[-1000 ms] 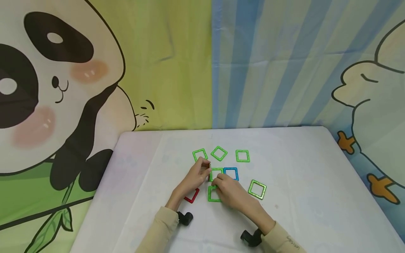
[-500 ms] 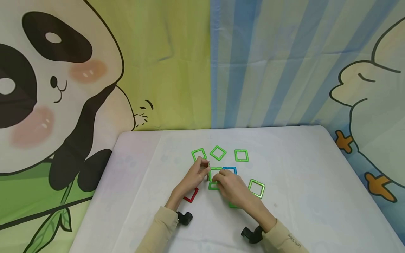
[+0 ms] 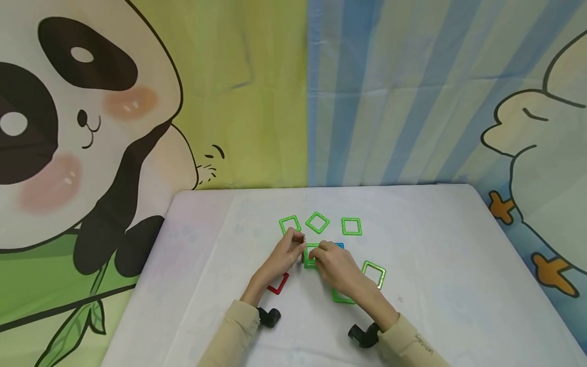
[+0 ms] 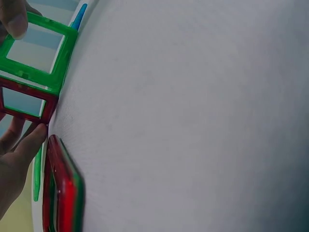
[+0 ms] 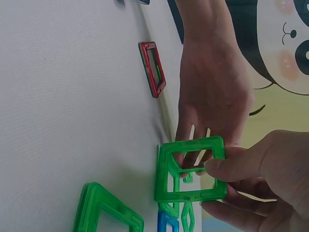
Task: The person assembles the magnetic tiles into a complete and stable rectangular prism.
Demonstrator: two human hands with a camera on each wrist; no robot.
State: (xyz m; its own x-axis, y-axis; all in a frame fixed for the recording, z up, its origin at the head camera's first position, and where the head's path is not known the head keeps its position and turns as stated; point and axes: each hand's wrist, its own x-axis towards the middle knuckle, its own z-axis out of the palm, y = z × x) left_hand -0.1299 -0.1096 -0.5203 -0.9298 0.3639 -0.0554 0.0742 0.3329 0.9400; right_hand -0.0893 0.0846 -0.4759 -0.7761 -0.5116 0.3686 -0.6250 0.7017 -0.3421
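My left hand (image 3: 284, 255) holds a red magnetic tile (image 4: 48, 108), a square frame, upright at the left side of a flat green tile. My right hand (image 3: 338, 270) pinches a green square magnetic tile (image 5: 219, 145) between thumb and fingers. This tile stands upright along the near side of the flat one, and in the left wrist view its edge meets the red tile, though I cannot tell whether they are joined. A blue tile (image 3: 340, 245) lies to the right, mostly hidden by my right hand.
Green tiles lie farther back: one left (image 3: 295, 219), one turned cornerwise (image 3: 324, 227), one right (image 3: 351, 219). Another green tile (image 3: 382, 278) lies right of my right hand, and one (image 3: 344, 300) under that wrist. A red tile (image 3: 278, 291) lies by my left wrist.
My right hand has brought its green tile away from me, up against the near side of the flat green tile, and tipped it upright. My left hand stays in place.
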